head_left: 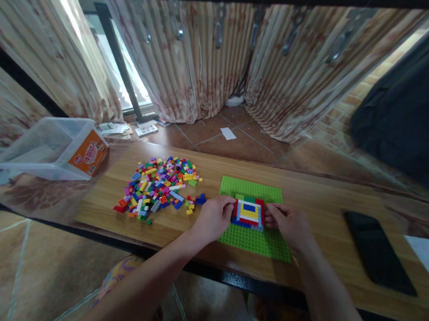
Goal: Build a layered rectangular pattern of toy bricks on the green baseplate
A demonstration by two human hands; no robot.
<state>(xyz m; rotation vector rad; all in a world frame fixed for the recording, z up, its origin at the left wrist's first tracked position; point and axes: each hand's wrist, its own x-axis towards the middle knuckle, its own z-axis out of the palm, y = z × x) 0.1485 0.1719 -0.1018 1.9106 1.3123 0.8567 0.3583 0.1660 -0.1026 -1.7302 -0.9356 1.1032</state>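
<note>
A green studded baseplate (247, 242) lies on the wooden table. On its middle sits a rectangular block of toy bricks (249, 212), with red, white, yellow and blue bricks in nested rings and some green along the far edge. My left hand (214, 216) pinches at the block's left edge, thumb and fingers closed. At the right edge, my right hand (286, 224) has its fingers bent and closed against the red bricks. Whether either hand also holds a small loose brick is hidden by the fingers.
A heap of loose bricks (162, 184) spreads over the table's left part, with a few blue and yellow ones near my left hand. A black phone (378, 253) lies at the right. A clear plastic box (51, 145) with an orange label stands beyond the left end.
</note>
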